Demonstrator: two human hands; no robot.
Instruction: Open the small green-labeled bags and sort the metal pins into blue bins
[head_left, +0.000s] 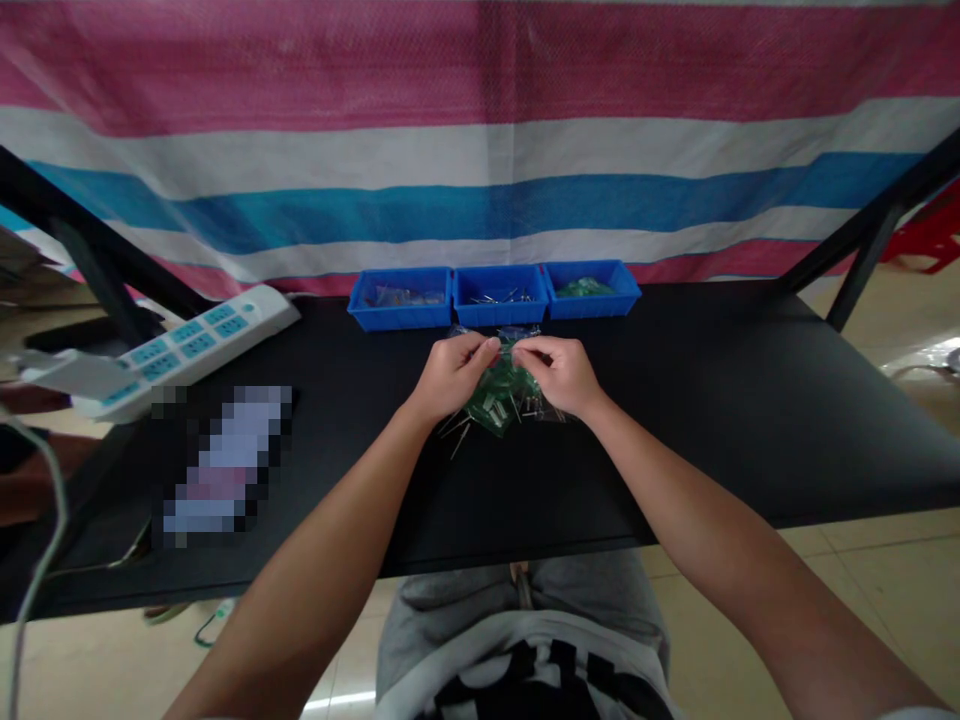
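My left hand (450, 378) and my right hand (561, 375) meet over the middle of the black table (712, 420), both pinched closed. Between them is a pile of small green parts with thin metal leads (499, 398), partly in clear plastic. The fingertips of both hands pinch something small at the top of the pile; I cannot make out what it is. Some loose metal leads lie by my left wrist.
Three blue bins stand in a row behind the hands: left bin (401, 298), middle bin (500, 294) with metal pins, right bin (591, 288) with green parts. A white power strip (187, 345) lies at the left. A striped tarp hangs behind.
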